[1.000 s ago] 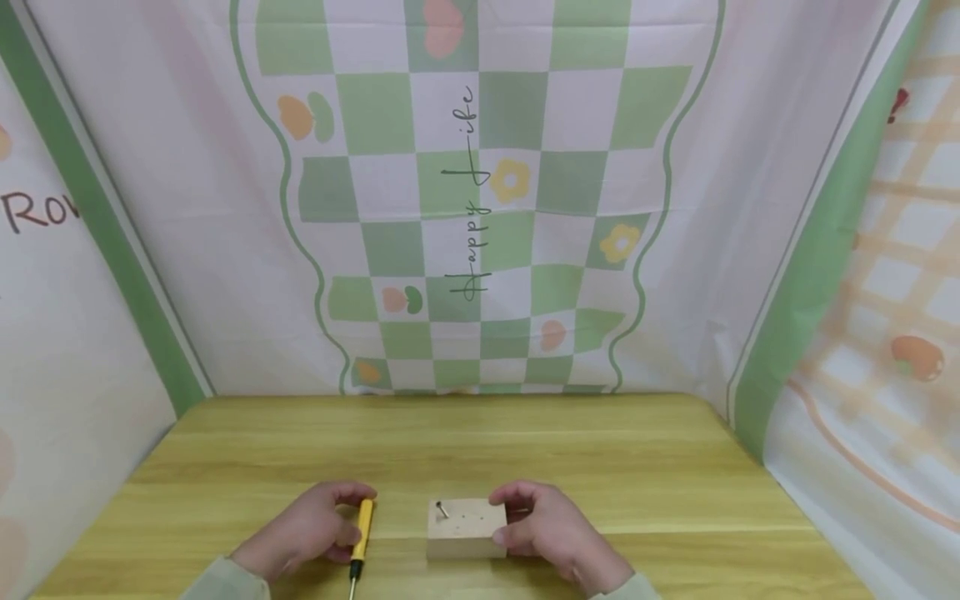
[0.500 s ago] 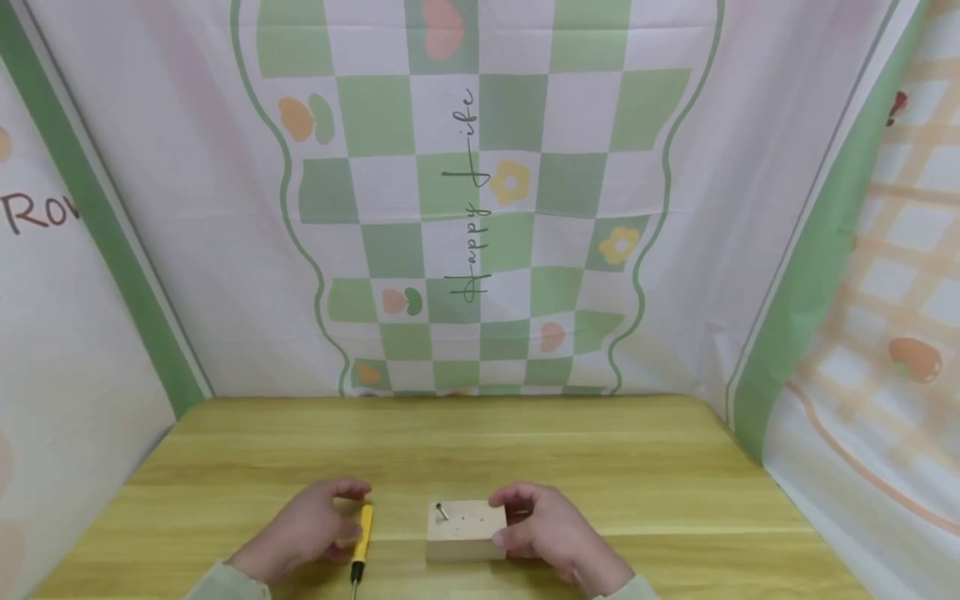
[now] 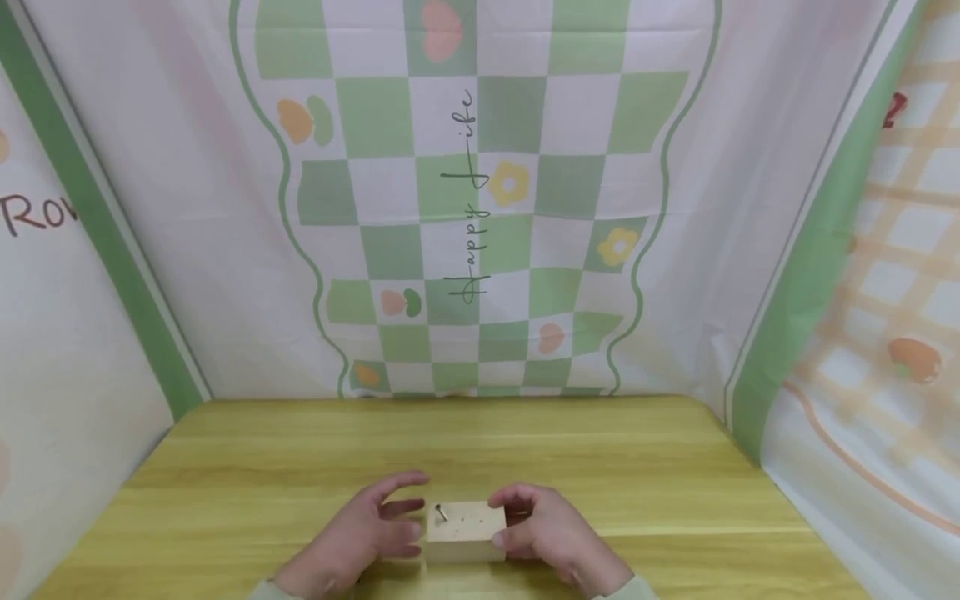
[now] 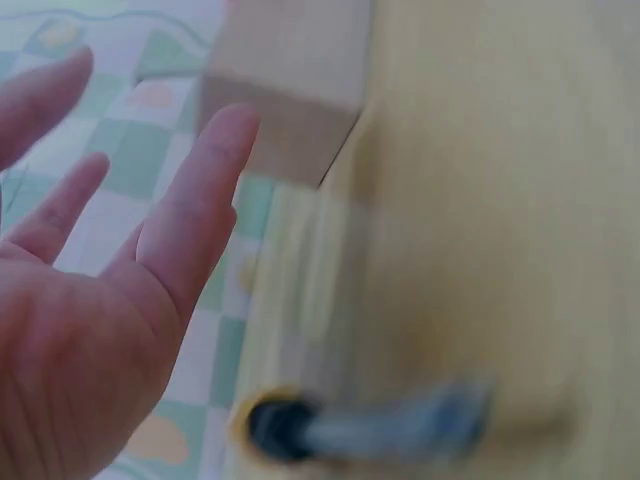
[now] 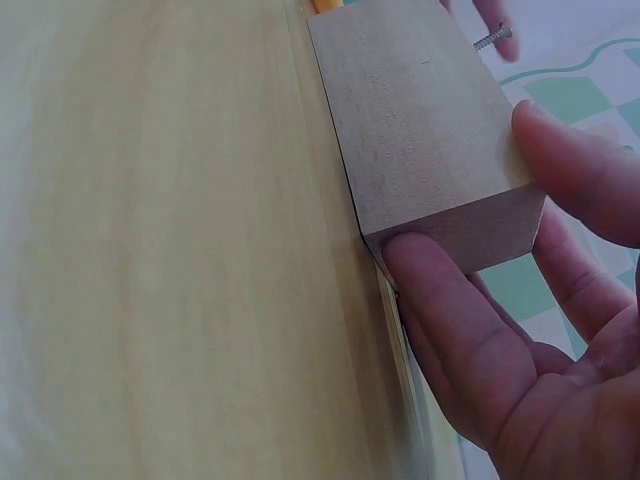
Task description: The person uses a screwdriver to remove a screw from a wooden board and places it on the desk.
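A pale wooden block (image 3: 465, 550) lies on the table, a screw (image 3: 441, 513) standing tilted near its left end and small holes in its top. My right hand (image 3: 551, 533) grips the block's right end; thumb and fingers bend around that end in the right wrist view. Just left of the block is my left hand (image 3: 363, 529), fingers spread and holding nothing. Behind that hand, a yellow screwdriver is almost wholly hidden in the head view. The left wrist view shows its black collar (image 4: 280, 428) and blurred metal shaft.
The wood-grain table (image 3: 480, 442) extends behind and to both sides of the block. At its back edge hangs a green-and-white checked cloth (image 3: 480, 250), with more printed cloth (image 3: 840, 375) on the right side.
My left hand has left the screwdriver's handle and moved right, up to the block's left end, its fingers spreading. The right hand and block have stayed in place.
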A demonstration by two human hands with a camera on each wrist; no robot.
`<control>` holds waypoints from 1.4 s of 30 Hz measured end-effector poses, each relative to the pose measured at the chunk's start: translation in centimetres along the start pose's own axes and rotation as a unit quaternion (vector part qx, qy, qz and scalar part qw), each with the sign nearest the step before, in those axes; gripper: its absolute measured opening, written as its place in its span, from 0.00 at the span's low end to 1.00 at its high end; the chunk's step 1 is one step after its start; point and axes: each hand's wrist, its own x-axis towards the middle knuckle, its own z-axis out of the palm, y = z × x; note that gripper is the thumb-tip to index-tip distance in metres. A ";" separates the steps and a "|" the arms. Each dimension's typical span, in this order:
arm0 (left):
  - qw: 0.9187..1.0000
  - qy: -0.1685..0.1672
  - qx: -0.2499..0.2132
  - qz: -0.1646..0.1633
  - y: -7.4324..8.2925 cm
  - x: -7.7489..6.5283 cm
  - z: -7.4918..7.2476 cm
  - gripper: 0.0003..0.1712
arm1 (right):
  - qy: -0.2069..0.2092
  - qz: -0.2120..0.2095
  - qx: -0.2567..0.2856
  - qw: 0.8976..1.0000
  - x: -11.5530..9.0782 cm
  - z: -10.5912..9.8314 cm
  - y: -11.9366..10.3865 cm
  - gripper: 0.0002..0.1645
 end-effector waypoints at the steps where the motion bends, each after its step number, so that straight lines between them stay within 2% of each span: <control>1: 1.000 0.004 -0.002 -0.004 -0.2 0.2 0.3 0.41 | 0.000 -0.001 0.000 1.000 0.0 0.0 0.0 0.28; 7: 0.999 0.025 0.016 -0.023 -0.8 0.9 1.1 0.37 | -0.006 -0.004 0.003 1.000 0.1 0.1 -0.2 0.28; 14: 0.998 0.016 0.032 -0.046 -1.7 1.3 0.9 0.28 | -0.004 0.002 0.000 1.000 0.2 0.2 -0.2 0.27; 18: 0.998 0.017 0.034 -0.049 -1.9 1.4 0.8 0.27 | -0.017 0.006 0.003 1.000 0.1 0.0 -0.5 0.27; 21: 0.998 0.019 0.033 -0.051 -1.8 1.3 0.9 0.27 | -0.022 -0.007 -0.001 1.000 0.0 -0.7 -1.2 0.29; 28: 0.997 0.024 0.045 -0.054 -1.6 1.7 1.0 0.28 | 0.030 -0.048 0.031 0.998 0.3 -2.4 -3.7 0.27; 34: 0.998 0.024 0.035 -0.050 -1.5 1.6 1.3 0.28 | -0.001 -0.058 0.039 0.998 1.1 -0.4 -4.2 0.23; 42: 0.998 0.020 0.025 -0.050 -1.6 1.5 1.1 0.28 | -0.024 -0.064 -0.015 0.998 1.7 2.5 -3.9 0.21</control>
